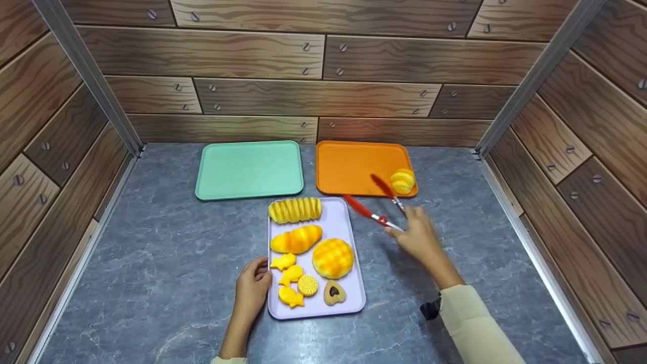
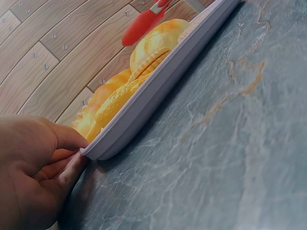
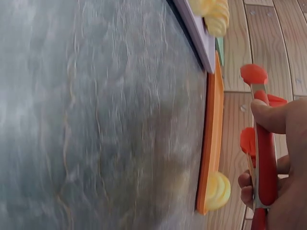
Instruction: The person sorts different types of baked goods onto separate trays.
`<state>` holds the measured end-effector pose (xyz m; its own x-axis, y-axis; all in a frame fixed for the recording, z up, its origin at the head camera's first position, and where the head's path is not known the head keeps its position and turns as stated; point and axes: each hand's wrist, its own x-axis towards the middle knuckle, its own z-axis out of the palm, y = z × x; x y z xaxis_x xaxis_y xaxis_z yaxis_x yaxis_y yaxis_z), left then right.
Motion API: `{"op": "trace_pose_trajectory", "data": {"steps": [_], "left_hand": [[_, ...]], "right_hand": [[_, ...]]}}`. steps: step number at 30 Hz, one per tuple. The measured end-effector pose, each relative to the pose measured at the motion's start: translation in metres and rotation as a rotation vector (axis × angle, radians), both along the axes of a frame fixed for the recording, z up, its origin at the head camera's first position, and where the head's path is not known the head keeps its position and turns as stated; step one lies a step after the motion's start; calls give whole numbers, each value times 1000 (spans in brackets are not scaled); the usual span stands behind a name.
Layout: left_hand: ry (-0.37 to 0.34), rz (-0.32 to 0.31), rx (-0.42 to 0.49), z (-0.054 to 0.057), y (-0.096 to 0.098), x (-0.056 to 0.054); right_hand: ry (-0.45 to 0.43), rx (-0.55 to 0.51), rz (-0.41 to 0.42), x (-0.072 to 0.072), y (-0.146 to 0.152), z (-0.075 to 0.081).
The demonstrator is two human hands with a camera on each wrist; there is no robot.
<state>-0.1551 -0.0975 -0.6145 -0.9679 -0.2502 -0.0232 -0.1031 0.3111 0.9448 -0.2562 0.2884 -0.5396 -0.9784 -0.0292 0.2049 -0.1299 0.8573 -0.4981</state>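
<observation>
My right hand (image 1: pixel 417 235) grips red-tipped tongs (image 1: pixel 360 206), whose arms stand apart with nothing between them. The tongs are over the gap between the lilac tray (image 1: pixel 358 283) and the orange tray (image 1: pixel 349 167). In the right wrist view the thumb lies along the red handle (image 3: pixel 266 163). A small round striped bread roll (image 1: pixel 403 181) sits at the orange tray's near right corner. With my left hand (image 1: pixel 252 285) I pinch the lilac tray's left edge. It holds a ridged loaf (image 1: pixel 295 210), a croissant-like bread (image 1: pixel 296 239) and a round checkered bun (image 1: pixel 332 258).
Also on the lilac tray are several small yellow biscuits (image 1: pixel 290 297), a round cookie (image 1: pixel 307 285) and a heart-shaped cookie (image 1: pixel 334 293). A green tray (image 1: pixel 250 169) lies at the back left. Wood-patterned walls (image 1: pixel 323 55) enclose the grey marbled table (image 1: pixel 167 268) on three sides.
</observation>
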Motion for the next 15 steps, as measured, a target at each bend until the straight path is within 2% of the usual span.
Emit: {"op": "trace_pose_trajectory", "data": {"steps": [10, 15], "left_hand": [[10, -14, 13, -1, 1, 0], [15, -4, 15, -1, 0, 0]], "right_hand": [[-64, 2, 169, -1, -21, -3], [-119, 63, 214, -6, -32, -3]]}}
